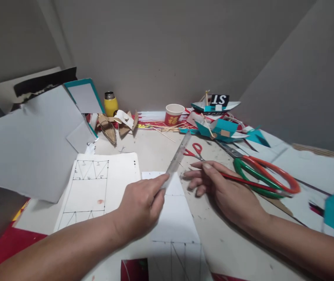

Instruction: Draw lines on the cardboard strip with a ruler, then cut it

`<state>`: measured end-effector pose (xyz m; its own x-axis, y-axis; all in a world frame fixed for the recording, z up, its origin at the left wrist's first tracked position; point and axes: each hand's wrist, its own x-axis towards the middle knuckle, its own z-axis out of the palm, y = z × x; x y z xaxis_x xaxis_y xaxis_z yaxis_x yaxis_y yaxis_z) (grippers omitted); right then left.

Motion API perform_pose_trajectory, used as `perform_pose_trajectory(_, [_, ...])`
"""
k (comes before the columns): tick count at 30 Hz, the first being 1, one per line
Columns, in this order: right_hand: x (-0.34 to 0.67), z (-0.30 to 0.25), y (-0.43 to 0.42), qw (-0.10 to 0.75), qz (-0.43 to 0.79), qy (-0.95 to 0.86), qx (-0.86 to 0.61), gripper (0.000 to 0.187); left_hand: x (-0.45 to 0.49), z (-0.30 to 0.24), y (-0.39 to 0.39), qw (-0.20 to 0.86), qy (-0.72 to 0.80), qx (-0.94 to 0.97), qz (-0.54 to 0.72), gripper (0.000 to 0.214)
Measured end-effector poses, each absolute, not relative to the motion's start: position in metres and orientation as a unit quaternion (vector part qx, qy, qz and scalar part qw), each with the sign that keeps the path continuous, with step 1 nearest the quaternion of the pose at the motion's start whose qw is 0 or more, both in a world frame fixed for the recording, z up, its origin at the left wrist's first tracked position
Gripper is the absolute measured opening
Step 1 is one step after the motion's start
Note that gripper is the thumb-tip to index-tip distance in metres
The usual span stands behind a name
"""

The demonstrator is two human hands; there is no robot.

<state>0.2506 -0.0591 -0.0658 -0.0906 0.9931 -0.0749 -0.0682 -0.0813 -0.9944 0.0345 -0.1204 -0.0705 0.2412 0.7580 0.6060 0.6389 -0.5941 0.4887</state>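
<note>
My left hand (140,207) pinches the near end of a clear plastic ruler (179,156), which slants up and away over the table. Under it lies a white sheet (174,218) with pencilled lines at its near end. My right hand (219,187) hovers just right of the sheet, its fingers curled round a red pencil (244,181) that runs off to the right. A white card (96,187) with a drawn grid of triangles lies to the left of my left hand.
Large green and orange scissors (260,171) and small red scissors (196,150) lie at the right. Teal paper boat models (219,128), a red paper cup (174,114), a yellow flask (111,103), cardboard pieces (111,128) and thin sticks stand along the back wall. Grey boards (29,144) lean at the left.
</note>
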Motion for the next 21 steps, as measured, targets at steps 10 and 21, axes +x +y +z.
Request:
perform_pose_trajectory(10, [0.227, -0.037, -0.047, 0.444, 0.656, -0.432, -0.431, 0.038, 0.031, -0.069, -0.124, 0.035, 0.405, 0.814, 0.415, 0.042])
perform_pose_trajectory(21, [0.231, -0.041, -0.013, 0.500, 0.590, -0.459, -0.438, 0.032, 0.031, -0.065, -0.123, 0.069, 0.452, 0.797, 0.394, 0.040])
